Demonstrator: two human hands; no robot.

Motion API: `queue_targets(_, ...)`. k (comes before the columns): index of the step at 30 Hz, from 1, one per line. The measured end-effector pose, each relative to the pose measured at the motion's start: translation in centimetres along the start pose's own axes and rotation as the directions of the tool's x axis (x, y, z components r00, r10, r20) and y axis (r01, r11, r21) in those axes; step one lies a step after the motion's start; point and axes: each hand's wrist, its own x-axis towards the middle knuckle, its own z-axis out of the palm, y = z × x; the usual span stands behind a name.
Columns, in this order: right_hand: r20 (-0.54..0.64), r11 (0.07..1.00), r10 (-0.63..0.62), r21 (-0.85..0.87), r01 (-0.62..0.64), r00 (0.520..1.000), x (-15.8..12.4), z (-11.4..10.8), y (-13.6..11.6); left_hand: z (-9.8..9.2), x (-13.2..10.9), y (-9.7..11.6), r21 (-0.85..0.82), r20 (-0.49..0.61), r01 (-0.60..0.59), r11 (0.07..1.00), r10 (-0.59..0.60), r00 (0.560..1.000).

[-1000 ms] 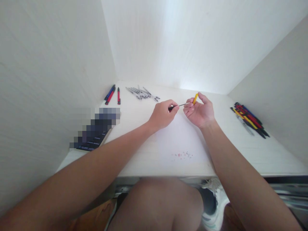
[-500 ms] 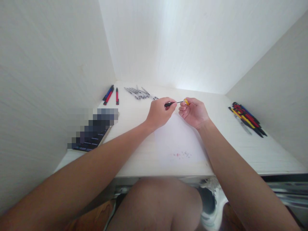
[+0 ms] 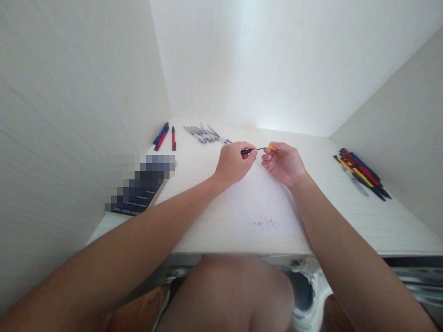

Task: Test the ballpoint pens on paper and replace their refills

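Observation:
Over the middle of the desk, my left hand (image 3: pixel 232 162) is closed on a black pen part (image 3: pixel 247 151). A thin dark rod (image 3: pixel 262 148) reaches from it toward my right hand (image 3: pixel 284 162). Between the thumb and fingers of my right hand is a small yellow pen part (image 3: pixel 272 148). Whether the rod's tip touches or enters the yellow part is too small to tell. Below both hands lies a white sheet of paper (image 3: pixel 263 198) with small red and dark marks near its front edge.
Several grey refills (image 3: pixel 204 133) lie at the back left. Left of them are red and blue pens (image 3: pixel 161 136). A dark, partly blurred device (image 3: pixel 141 196) rests at the left. Several red, yellow, blue and black pens (image 3: pixel 362 173) are piled right. Walls enclose the white desk (image 3: pixel 204 230).
The whole view has shifted, moving everything slightly right in the picture. The yellow part is turned more level in my right fingers. My left hand keeps its hold on the black part.

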Motion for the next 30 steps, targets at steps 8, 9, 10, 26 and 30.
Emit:
queue_targets(8, 0.030, 0.983, -0.066, -0.170, 0.070, 0.997, -0.1, 0.0, 0.4, 0.1, 0.1, -0.3, 0.006, 0.018, -0.003, 1.000, 0.002, 1.000)
queue_targets(9, 0.034, 0.977, -0.070, -0.199, 0.075, 0.997, -0.1, 0.0, 0.5, 0.2, 0.1, -0.4, 0.002, 0.018, -0.011, 1.000, 0.011, 1.000)
queue_targets(10, 0.041, 0.971, -0.070, -0.227, 0.078, 0.997, 0.0, 0.0, 0.6, 0.2, 0.0, -0.5, -0.002, 0.021, -0.019, 1.000, 0.019, 1.000)
queue_targets(26, 0.074, 0.898, -0.111, -0.419, 0.132, 0.991, 0.0, 0.3, 1.3, -0.2, -0.1, -0.2, 0.019, 0.068, 0.072, 0.997, -0.074, 0.995)
queue_targets(30, 0.073, 0.878, -0.129, -0.455, 0.148, 0.989, 0.1, 0.3, 1.3, -0.1, -0.1, -0.3, 0.004, 0.058, 0.089, 0.996, -0.089, 0.994)
